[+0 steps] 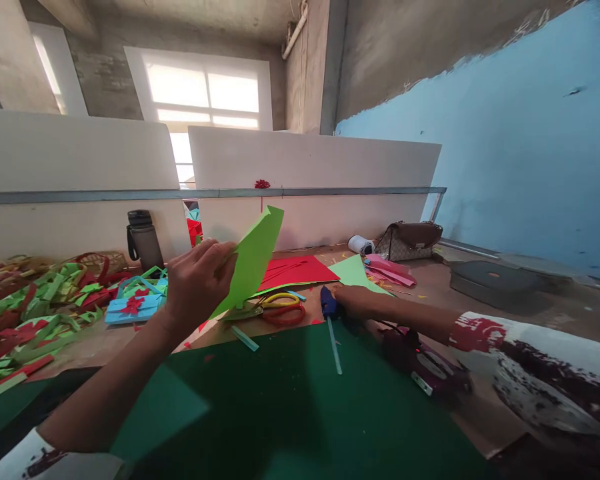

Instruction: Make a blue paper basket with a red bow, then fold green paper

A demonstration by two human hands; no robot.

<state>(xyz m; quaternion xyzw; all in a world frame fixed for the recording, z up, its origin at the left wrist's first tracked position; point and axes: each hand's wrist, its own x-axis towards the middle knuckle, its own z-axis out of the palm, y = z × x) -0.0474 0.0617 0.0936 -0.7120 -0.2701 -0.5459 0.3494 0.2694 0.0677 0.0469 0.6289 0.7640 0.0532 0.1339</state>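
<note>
My left hand (203,275) is closed on a folded sheet of light green paper (256,257), held up above the table. My right hand (354,301) reaches forward to a blue glue gun (327,303) and appears to grip it, though its fingers are mostly hidden. A pale glue stick (335,350) sticks out of the gun's back end. Below the green paper lie scissors with red handles (283,315) and scissors with yellow handles (280,300). Red paper sheets (305,270) lie behind them.
A green mat (280,400) covers the near table. At left are a pile of green and red paper pieces (55,313), a blue paper bag (133,308) and a dark bottle (144,241). A purple device (430,363), a thread spool (361,245) and a handbag (411,241) stand right.
</note>
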